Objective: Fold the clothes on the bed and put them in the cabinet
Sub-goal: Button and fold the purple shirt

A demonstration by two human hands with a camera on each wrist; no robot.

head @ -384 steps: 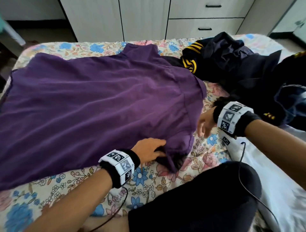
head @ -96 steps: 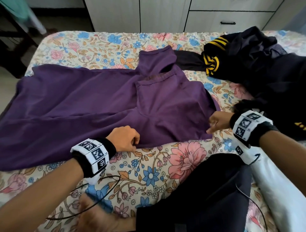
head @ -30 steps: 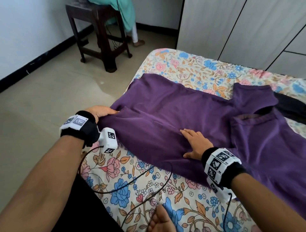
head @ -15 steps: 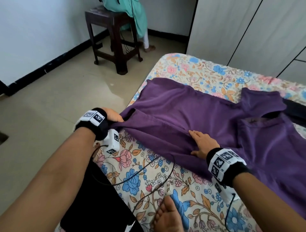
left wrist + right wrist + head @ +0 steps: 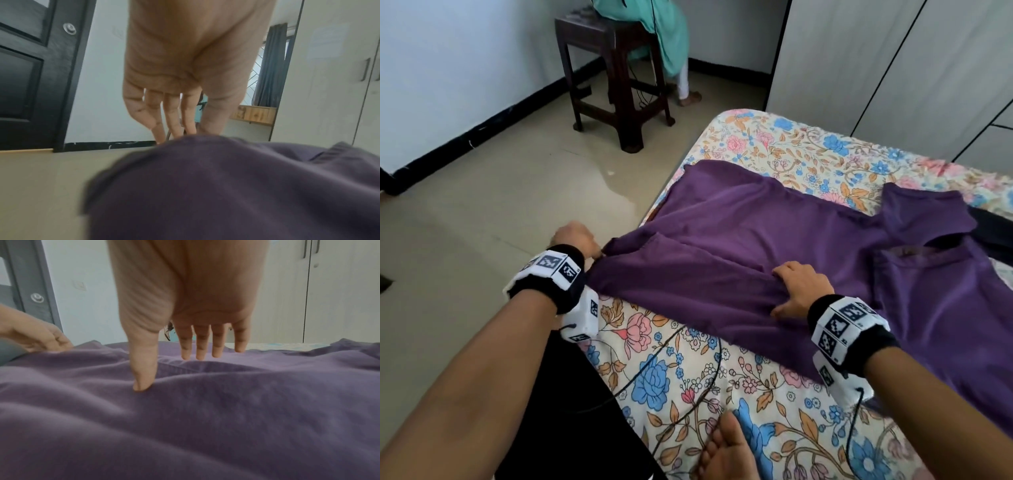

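I find the purple shirt (image 5: 774,260) spread across the floral bed (image 5: 791,154), filling the centre and right of the head frame, its near long edge already folded over toward the middle. The left hand (image 5: 573,238), at centre left of the frame by the bed's edge, pinches the shirt's hem corner; the left wrist view shows its fingers (image 5: 174,116) reaching down behind a fold of purple cloth, tips hidden. The right hand (image 5: 799,291), lower centre right, lies on the folded flap with fingers straight and spread; the right wrist view shows the thumb tip pressing into the cloth, and I cannot tell whether the other fingers touch it. A dark garment (image 5: 993,229) shows at the right edge beside the shirt's collar. A dark wooden stool (image 5: 616,78) stands on the floor at upper left, and the pale cabinet (image 5: 876,68) doors fill the upper right.
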